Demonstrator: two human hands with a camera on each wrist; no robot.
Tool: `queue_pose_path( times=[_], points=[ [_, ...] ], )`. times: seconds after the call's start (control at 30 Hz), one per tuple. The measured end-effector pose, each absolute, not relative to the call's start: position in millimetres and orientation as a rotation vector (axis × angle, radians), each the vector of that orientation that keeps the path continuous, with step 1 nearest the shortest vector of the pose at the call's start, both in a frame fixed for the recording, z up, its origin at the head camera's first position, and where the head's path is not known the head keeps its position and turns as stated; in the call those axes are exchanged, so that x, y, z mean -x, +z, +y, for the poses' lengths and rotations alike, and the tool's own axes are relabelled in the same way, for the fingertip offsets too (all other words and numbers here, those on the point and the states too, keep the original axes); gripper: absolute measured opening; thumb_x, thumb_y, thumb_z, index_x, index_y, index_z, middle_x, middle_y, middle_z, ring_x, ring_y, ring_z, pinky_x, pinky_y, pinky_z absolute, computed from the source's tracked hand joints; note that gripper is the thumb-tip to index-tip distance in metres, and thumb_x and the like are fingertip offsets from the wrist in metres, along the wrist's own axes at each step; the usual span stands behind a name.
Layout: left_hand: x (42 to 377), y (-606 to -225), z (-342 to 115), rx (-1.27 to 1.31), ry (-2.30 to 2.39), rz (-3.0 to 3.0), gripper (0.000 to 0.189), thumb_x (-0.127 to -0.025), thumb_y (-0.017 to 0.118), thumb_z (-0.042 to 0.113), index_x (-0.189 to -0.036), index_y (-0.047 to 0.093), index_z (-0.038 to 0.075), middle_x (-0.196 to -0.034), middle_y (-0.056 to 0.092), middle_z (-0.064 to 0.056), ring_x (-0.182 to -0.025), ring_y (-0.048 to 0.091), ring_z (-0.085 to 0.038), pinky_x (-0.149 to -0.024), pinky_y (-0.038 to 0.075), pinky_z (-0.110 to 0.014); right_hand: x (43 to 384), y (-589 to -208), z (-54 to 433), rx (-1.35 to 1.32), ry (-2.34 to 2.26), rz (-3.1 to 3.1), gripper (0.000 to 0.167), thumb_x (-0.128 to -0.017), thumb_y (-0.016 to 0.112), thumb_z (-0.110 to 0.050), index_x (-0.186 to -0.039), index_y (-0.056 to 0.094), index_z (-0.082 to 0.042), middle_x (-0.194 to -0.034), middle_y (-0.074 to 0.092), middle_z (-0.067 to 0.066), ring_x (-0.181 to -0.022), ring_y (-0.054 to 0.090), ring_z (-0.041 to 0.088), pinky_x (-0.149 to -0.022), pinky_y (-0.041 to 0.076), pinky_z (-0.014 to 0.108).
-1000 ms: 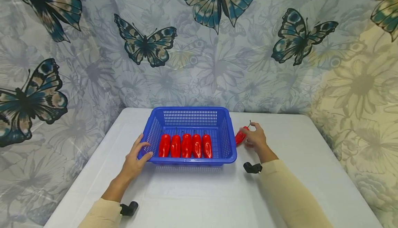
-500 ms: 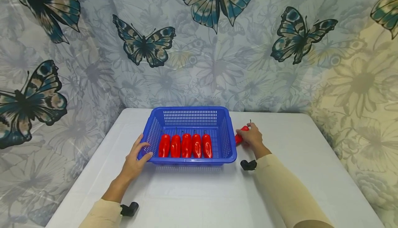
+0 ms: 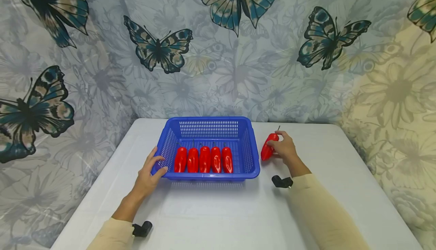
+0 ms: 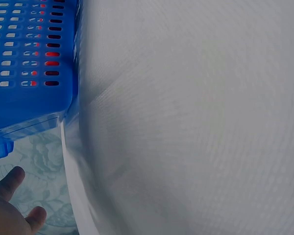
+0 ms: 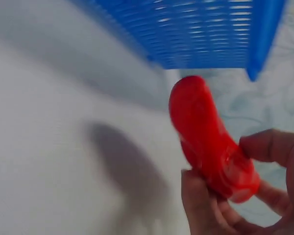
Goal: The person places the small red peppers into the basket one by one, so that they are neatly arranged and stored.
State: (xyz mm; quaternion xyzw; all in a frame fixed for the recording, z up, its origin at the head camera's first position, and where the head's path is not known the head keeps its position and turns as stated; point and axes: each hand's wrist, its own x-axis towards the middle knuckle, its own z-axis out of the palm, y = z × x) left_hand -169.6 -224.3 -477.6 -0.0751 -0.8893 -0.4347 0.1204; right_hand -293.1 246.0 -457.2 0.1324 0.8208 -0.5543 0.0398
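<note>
My right hand (image 3: 285,149) holds a glossy red pepper (image 3: 268,147) by its upper part, just right of the blue basket (image 3: 208,176). In the right wrist view the thumb and fingers pinch this pepper (image 5: 201,132), and its shadow falls on the white surface apart from it. Spread fingers of my left hand (image 3: 147,180) lie at the basket's left front corner. From the left wrist, the fingertips (image 4: 36,215) appear extended near the basket wall (image 4: 29,107); whether they touch it I cannot tell. Several red peppers (image 3: 204,160) lie in a row inside the basket, stems pointing away.
A white-covered table (image 3: 211,216) carries the basket. Behind it hangs a floral cloth (image 3: 238,79) with butterfly prints. A black device (image 3: 282,182) is worn at the right wrist and another black device (image 3: 142,229) at the left.
The right hand first shifted left against the pepper beside the basket, then moved right and up with it, leaving a gap to the basket wall. My left hand has stayed put.
</note>
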Motion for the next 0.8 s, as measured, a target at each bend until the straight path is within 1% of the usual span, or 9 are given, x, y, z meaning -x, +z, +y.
queue_pose_path(
  times=[0.1, 0.23, 0.43, 0.6, 0.8],
  points=[
    [169.7, -476.1, -223.8, 0.214, -1.271, -2.601, 0.031, -0.094, 0.061, 0.023, -0.121, 0.055, 0.009, -0.158, 0.019, -0.007, -0.14, 0.02, -0.042, -0.104, 0.023, -0.064, 286.8, -445.3, 250.7, -0.326, -1.844, 2.444, 0.065, -0.093, 0.061, -0.014, -0.15, 0.029, -0.014, -0.13, 0.043, 0.029, -0.103, 0.056, 0.041, -0.071, 0.056, 0.045],
    [169.4, -474.8, -223.1, 0.205, -1.27, -2.605, 0.031, -0.094, 0.061, 0.023, -0.121, 0.055, 0.009, -0.158, 0.019, -0.007, -0.14, 0.019, -0.043, -0.104, 0.023, -0.065, 277.1, -427.3, 247.8, -0.227, -1.953, 2.379, 0.066, -0.092, 0.064, -0.015, -0.15, 0.031, -0.016, -0.127, 0.047, 0.028, -0.101, 0.056, 0.04, -0.068, 0.057, 0.044],
    [168.2, -473.7, -222.0, 0.197, -1.281, -2.612, 0.032, -0.094, 0.06, 0.022, -0.121, 0.055, 0.008, -0.159, 0.018, -0.008, -0.14, 0.018, -0.043, -0.104, 0.023, -0.065, 260.5, -409.2, 230.4, -0.04, -2.038, 2.314, 0.064, -0.09, 0.067, -0.013, -0.147, 0.036, -0.014, -0.126, 0.046, 0.027, -0.106, 0.055, 0.042, -0.067, 0.057, 0.047],
    [168.1, -474.5, -221.9, 0.186, -1.282, -2.624, 0.032, -0.094, 0.06, 0.023, -0.122, 0.055, 0.008, -0.159, 0.017, -0.008, -0.14, 0.018, -0.043, -0.103, 0.022, -0.065, 254.5, -404.5, 213.1, 0.066, -2.033, 2.316, 0.063, -0.089, 0.069, -0.012, -0.144, 0.04, -0.013, -0.122, 0.046, 0.026, -0.104, 0.057, 0.043, -0.066, 0.057, 0.047],
    [168.0, -476.3, -222.1, 0.18, -1.283, -2.627, 0.032, -0.094, 0.059, 0.022, -0.123, 0.054, 0.009, -0.159, 0.017, -0.007, -0.14, 0.018, -0.042, -0.104, 0.023, -0.064, 253.4, -406.5, 198.0, 0.159, -1.902, 2.388, 0.065, -0.086, 0.073, -0.015, -0.144, 0.042, -0.012, -0.12, 0.047, 0.025, -0.101, 0.058, 0.044, -0.062, 0.057, 0.046]
  ],
)
